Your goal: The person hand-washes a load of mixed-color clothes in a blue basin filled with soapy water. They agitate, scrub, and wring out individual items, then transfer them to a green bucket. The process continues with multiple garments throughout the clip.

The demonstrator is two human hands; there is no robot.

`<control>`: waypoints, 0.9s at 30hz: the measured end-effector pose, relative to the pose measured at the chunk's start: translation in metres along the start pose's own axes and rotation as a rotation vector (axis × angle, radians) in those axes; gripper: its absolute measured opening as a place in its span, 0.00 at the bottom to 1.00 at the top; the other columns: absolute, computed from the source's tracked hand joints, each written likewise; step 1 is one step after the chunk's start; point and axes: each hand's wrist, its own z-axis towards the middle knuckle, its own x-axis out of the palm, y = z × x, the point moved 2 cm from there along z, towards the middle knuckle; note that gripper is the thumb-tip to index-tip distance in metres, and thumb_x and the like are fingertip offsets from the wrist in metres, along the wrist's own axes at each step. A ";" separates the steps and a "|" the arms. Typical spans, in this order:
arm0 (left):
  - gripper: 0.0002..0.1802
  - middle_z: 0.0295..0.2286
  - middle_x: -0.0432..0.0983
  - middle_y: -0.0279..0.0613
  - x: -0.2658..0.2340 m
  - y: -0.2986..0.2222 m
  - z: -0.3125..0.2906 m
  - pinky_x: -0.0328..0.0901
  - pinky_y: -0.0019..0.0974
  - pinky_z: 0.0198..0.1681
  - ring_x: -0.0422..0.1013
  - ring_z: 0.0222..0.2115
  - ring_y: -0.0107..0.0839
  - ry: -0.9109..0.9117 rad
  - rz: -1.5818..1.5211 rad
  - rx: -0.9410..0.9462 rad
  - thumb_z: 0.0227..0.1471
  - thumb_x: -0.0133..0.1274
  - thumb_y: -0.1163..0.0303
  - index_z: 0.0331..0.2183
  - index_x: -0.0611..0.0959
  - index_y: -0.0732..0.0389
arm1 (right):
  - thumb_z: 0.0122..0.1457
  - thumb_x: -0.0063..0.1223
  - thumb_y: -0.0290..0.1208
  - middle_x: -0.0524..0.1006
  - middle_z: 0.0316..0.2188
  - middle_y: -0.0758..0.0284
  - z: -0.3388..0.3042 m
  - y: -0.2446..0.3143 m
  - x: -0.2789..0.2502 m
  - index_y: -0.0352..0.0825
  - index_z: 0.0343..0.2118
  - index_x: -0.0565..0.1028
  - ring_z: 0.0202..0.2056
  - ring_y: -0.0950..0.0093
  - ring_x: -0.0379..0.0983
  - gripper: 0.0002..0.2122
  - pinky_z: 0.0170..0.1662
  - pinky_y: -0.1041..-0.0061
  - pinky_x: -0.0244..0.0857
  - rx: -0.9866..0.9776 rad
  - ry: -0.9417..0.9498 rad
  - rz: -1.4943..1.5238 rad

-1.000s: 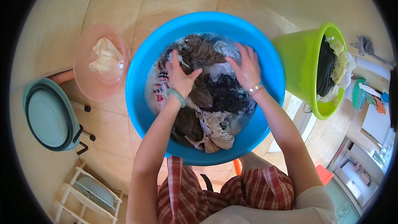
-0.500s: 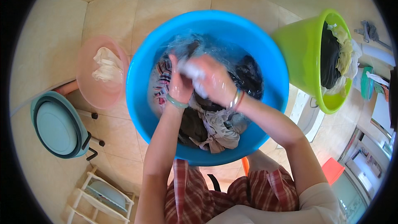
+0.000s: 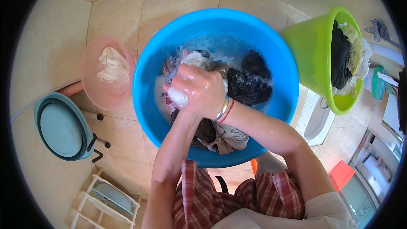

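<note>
Over the blue basin (image 3: 277, 101), my right hand (image 3: 199, 89) is closed in a fist around a wet white cloth (image 3: 178, 96). My left hand (image 3: 185, 118) lies underneath, mostly covered by the right; the cloth is pressed between the two, and the left fingers barely show. Cloth bulges out on the near left side and above the knuckles. Around my hands, soapy water holds a dark garment (image 3: 250, 87) on the right and a beige garment (image 3: 231, 138) at the near side. Striped fabric on the left is partly hidden.
A lime-green bucket (image 3: 307, 55) with clothes hanging over its rim stands at the right. To the left are a pink basin (image 3: 95, 87) holding pale cloth and a teal collapsible basin (image 3: 59, 127). A white rack (image 3: 106, 203) stands at the lower left, a floor drain pan (image 3: 313, 118) lies below the bucket.
My right hand has moved left and down onto my left hand, covering it. The white cloth, blurred and higher before, is now gripped between them. The splashing water has settled somewhat.
</note>
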 end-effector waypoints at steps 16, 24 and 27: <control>0.28 0.62 0.55 0.34 -0.016 -0.033 -0.016 0.53 0.48 0.60 0.58 0.59 0.35 -0.241 0.378 0.109 0.64 0.44 0.54 0.63 0.61 0.40 | 0.60 0.48 0.53 0.69 0.51 0.56 -0.072 -0.143 0.016 0.41 0.55 0.67 0.47 0.51 0.70 0.25 0.41 0.52 0.71 0.331 0.385 -0.489; 0.36 0.63 0.54 0.33 0.004 -0.027 -0.007 0.42 0.56 0.62 0.54 0.60 0.42 -0.271 0.225 -0.177 0.59 0.44 0.40 0.62 0.63 0.47 | 0.55 0.51 0.28 0.74 0.36 0.57 -0.047 -0.138 0.034 0.35 0.33 0.75 0.35 0.56 0.74 0.05 0.37 0.57 0.70 0.419 0.162 -0.087; 0.36 0.56 0.66 0.46 0.002 -0.044 0.001 0.55 0.51 0.61 0.62 0.57 0.43 0.102 0.150 -0.210 0.59 0.44 0.43 0.59 0.67 0.60 | 0.49 0.53 0.29 0.70 0.32 0.62 -0.039 -0.043 0.004 0.39 0.29 0.73 0.37 0.62 0.70 0.04 0.37 0.63 0.68 0.073 0.336 0.145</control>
